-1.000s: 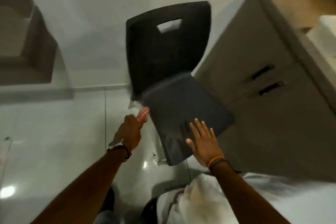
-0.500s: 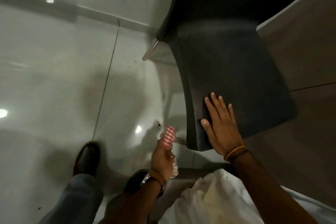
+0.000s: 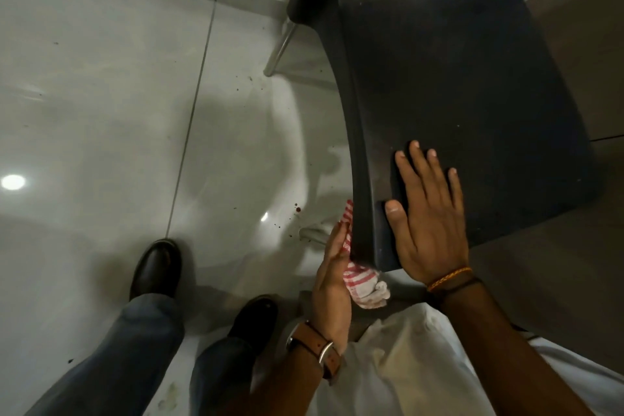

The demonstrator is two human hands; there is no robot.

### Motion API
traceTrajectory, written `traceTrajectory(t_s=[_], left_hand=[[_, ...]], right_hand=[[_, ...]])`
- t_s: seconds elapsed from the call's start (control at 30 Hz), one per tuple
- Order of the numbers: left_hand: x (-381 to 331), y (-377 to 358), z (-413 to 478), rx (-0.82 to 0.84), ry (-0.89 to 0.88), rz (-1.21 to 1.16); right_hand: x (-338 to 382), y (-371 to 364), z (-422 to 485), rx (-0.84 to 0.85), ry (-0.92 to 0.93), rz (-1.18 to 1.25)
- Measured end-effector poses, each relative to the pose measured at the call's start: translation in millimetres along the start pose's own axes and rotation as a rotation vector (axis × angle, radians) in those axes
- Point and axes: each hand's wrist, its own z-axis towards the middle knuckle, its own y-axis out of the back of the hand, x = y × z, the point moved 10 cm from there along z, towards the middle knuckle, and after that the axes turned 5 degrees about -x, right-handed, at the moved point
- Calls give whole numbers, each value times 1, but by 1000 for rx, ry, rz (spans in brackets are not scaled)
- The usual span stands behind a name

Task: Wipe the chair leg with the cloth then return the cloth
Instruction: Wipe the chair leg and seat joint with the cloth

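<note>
A dark plastic chair (image 3: 456, 84) fills the upper right, seen from above. My right hand (image 3: 427, 213) lies flat, fingers spread, on the seat's front left corner. My left hand (image 3: 332, 280) holds a red and white checked cloth (image 3: 363, 284) against the seat's front left edge, just under the corner. The front leg below the seat is mostly hidden by the hand and seat; only a short metal piece (image 3: 312, 233) shows beside the cloth. A rear metal leg (image 3: 280, 47) slants down to the floor at upper middle.
Glossy white floor tiles (image 3: 101, 111) spread to the left, with dark red spots (image 3: 297, 209) near the chair. My two dark shoes (image 3: 155, 267) stand at lower left. A beige cabinet front (image 3: 580, 27) rises right of the chair.
My left hand has carried the cloth right and up against the seat's front corner. My right hand stays flat on the seat. The view has dropped a little closer.
</note>
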Motion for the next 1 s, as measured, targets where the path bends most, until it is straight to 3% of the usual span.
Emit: traceTrajectory(t_s=[0.2,0.4,0.6,0.8,0.9,1.0], left_hand=[[21,15,31,112,26,60],[64,41,107,80,131,380],[81,50,164,114,293,379],[59,38,110,-121,294,105],[12,21,45,-84,163,182],[-21,0,-7,28,171,-10]], right_hand=[[0,0,-1,-20,2,0],[-2,2,-2,-53,25,18],[-1,2,-2,-84,42,23],[1,4,-1,-57,25,7],[3,6,-1,-50,16,6],[4,5,-1,-37,19,-6]])
